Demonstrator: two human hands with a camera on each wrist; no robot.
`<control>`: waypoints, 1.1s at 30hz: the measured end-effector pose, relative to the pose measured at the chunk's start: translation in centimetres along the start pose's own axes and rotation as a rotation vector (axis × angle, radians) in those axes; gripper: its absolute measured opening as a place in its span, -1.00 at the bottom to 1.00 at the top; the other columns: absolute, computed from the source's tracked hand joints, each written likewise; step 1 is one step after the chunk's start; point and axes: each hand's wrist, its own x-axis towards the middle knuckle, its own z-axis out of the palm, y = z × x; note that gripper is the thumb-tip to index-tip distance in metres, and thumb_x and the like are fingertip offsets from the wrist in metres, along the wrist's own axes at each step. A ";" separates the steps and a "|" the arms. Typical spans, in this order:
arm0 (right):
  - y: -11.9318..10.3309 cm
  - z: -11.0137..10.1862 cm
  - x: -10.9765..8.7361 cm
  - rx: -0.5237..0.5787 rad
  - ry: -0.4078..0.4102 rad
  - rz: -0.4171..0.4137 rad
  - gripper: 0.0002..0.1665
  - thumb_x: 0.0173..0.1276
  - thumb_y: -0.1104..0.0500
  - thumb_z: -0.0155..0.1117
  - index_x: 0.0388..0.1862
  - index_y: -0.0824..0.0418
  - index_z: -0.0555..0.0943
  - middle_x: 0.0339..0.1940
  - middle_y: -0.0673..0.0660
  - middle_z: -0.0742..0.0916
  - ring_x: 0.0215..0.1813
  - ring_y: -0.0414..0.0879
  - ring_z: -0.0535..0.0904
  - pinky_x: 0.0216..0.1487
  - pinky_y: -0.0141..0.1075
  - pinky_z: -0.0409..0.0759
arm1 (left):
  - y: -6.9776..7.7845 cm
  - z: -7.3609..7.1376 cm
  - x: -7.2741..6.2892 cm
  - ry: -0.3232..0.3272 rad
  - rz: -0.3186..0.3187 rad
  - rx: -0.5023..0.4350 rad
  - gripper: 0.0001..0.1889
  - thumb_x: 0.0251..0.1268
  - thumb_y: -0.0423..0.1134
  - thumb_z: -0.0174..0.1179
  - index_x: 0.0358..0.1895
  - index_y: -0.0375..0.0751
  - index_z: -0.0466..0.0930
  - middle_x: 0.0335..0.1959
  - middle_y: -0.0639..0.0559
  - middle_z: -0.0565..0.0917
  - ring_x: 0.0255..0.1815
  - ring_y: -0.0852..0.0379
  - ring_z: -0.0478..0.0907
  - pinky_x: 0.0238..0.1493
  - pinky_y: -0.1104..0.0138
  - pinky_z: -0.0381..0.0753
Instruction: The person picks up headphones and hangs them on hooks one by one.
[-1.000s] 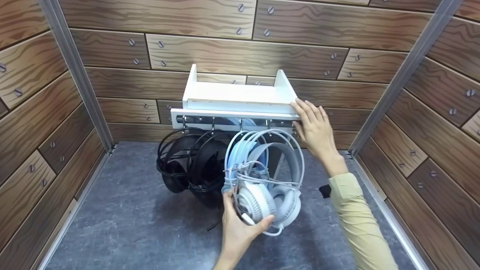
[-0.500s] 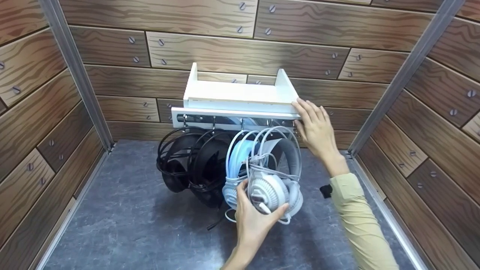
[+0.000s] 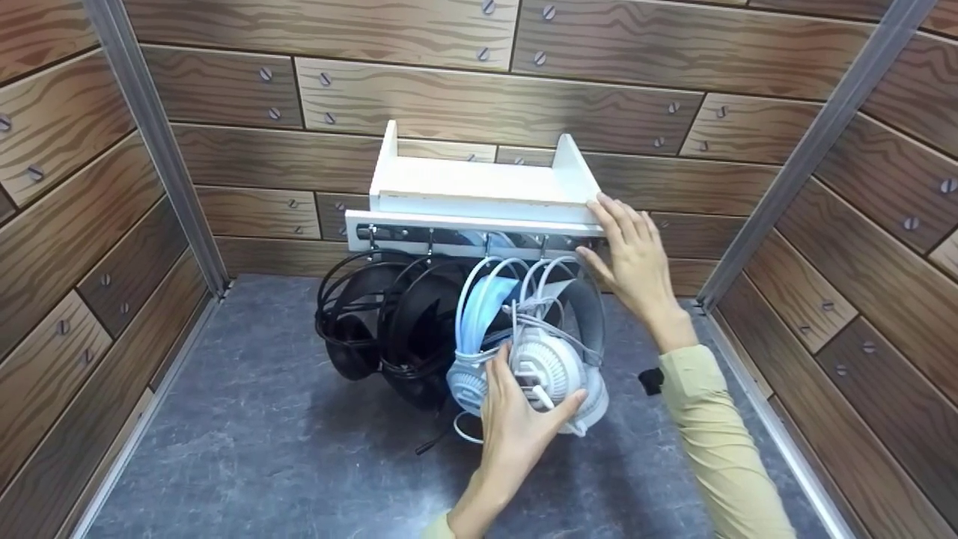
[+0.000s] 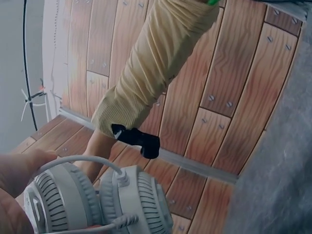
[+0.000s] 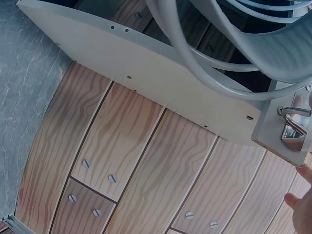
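Observation:
White headphones (image 3: 550, 367) with a bundled cable are at the right end of the row, their wire hoops reaching up to the hook rail. My left hand (image 3: 516, 423) holds one ear cup from below, thumb on one side and fingers on the other. In the left wrist view both white ear cups (image 4: 139, 200) show close to that hand. My right hand (image 3: 632, 266) rests its extended fingers on the right end of the white rack (image 3: 479, 182). Seen from the right wrist, a metal hook (image 5: 295, 117) sits beside the white hoop (image 5: 224, 90).
Light blue headphones (image 3: 471, 378) hang just left of the white pair. Further left are black headphones (image 3: 352, 352) and a second black pair (image 3: 412, 337). Wood-patterned walls (image 3: 479, 97) enclose the grey floor (image 3: 262, 449).
My left hand has moved up and slightly right with the white headphones, uncovering more of the blue pair. My right hand stays on the rack's end, its thumb now spread away.

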 end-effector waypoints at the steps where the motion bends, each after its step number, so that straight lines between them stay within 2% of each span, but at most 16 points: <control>1: 0.0 0.0 0.0 -0.001 -0.003 0.001 -0.21 0.45 -0.15 0.22 0.55 0.13 0.30 0.53 0.16 0.40 0.48 0.16 0.30 0.53 0.16 0.11 | 0.0 0.1 0.1 0.000 0.014 0.021 0.12 -0.18 0.28 0.55 0.36 -0.38 0.28 0.18 -0.19 0.51 0.11 -0.15 0.58 0.08 -0.01 0.61; 4: 0.1 0.0 -0.1 0.001 -0.009 0.002 -0.20 0.46 -0.15 0.22 0.56 0.12 0.29 0.53 0.16 0.39 0.49 0.16 0.29 0.52 0.18 0.13 | -0.2 0.3 0.2 0.017 0.095 0.120 0.12 -0.22 0.33 0.54 0.31 -0.41 0.32 0.15 -0.18 0.46 0.02 -0.12 0.59 0.02 0.04 0.65; 7: 0.2 0.1 -0.2 0.000 -0.018 0.005 -0.20 0.46 -0.15 0.22 0.56 0.10 0.28 0.54 0.15 0.39 0.49 0.14 0.29 0.51 0.18 0.14 | -0.6 0.6 0.5 0.068 0.208 0.270 0.15 -0.35 0.43 0.53 0.22 -0.41 0.39 0.09 -0.18 0.45 -0.03 -0.09 0.56 -0.03 0.10 0.68; 9: 0.3 0.1 -0.3 0.003 -0.018 0.006 -0.20 0.46 -0.14 0.23 0.56 0.09 0.28 0.53 0.15 0.39 0.49 0.13 0.29 0.51 0.17 0.13 | -0.8 0.7 0.6 0.106 0.260 0.353 0.17 -0.46 0.48 0.52 0.18 -0.38 0.43 0.04 -0.17 0.46 -0.03 -0.07 0.54 -0.09 0.13 0.70; 13: 0.5 0.1 -0.4 0.009 -0.010 0.010 -0.19 0.44 -0.13 0.26 0.56 0.10 0.28 0.53 0.15 0.39 0.48 0.13 0.30 0.52 0.16 0.13 | -0.9 0.9 0.6 0.127 0.288 0.443 0.24 -0.56 0.55 0.49 0.22 -0.34 0.45 0.02 -0.14 0.52 -0.04 -0.06 0.56 -0.32 0.16 0.71; 19: 0.5 0.2 -0.5 0.015 -0.015 0.020 -0.17 0.45 -0.17 0.24 0.57 0.11 0.26 0.55 0.16 0.37 0.48 0.16 0.29 0.52 0.16 0.13 | -1.1 1.1 0.5 0.141 0.331 0.536 0.27 -0.58 0.60 0.45 0.21 -0.34 0.48 0.04 -0.14 0.56 -0.01 -0.04 0.57 -0.45 0.19 0.69; 25: 0.3 0.5 -0.4 0.021 0.002 0.024 -0.16 0.43 -0.15 0.27 0.56 0.12 0.27 0.55 0.16 0.36 0.47 0.18 0.30 0.52 0.16 0.12 | -1.9 1.6 0.6 0.164 0.347 0.561 0.27 -0.56 0.64 0.41 0.22 -0.33 0.49 0.06 -0.13 0.56 0.04 -0.04 0.51 -0.51 0.23 0.67; 33: -0.4 0.2 0.1 0.000 -0.016 0.063 -0.22 0.45 -0.12 0.26 0.53 0.15 0.32 0.52 0.18 0.40 0.49 0.17 0.27 0.54 0.16 0.09 | -2.2 1.6 0.1 0.151 0.315 0.461 0.33 -0.40 0.62 0.38 0.42 -0.33 0.34 0.18 -0.16 0.52 0.16 -0.07 0.49 -0.28 0.15 0.72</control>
